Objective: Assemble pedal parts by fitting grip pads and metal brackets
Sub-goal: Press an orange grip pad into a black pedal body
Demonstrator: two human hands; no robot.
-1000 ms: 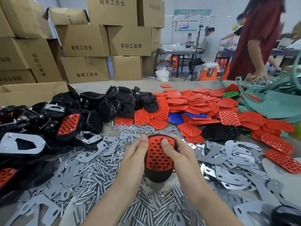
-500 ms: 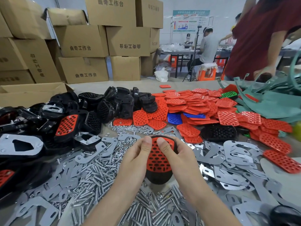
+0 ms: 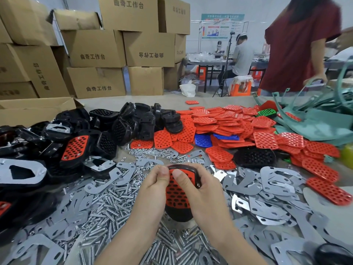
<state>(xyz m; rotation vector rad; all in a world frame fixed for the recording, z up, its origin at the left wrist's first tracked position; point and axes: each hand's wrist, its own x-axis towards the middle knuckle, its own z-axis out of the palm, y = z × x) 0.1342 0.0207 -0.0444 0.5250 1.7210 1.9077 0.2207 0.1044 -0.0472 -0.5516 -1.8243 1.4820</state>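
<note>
I hold a black pedal body (image 3: 179, 211) with a red perforated grip pad (image 3: 176, 192) set in its face, just above the table. My left hand (image 3: 154, 188) grips its left side and my right hand (image 3: 202, 188) grips its right side. Both thumbs press on the pad near its far end. My fingers hide the pedal's underside. Loose red grip pads (image 3: 229, 123) lie heaped beyond it, with black pedal bodies (image 3: 133, 121) at the far left and grey metal brackets (image 3: 267, 188) to the right.
Bolts (image 3: 107, 209) and nuts (image 3: 152, 152) cover the table around my hands. Assembled pedals (image 3: 72, 148) pile up at the left. Cardboard boxes (image 3: 95, 54) are stacked behind. A person in a red top (image 3: 298, 44) stands at the far right by green parts (image 3: 324, 119).
Both thumbs have slid up the pad toward the pedal's far end. The pedal has tilted a little toward me. The person in red has moved rightward.
</note>
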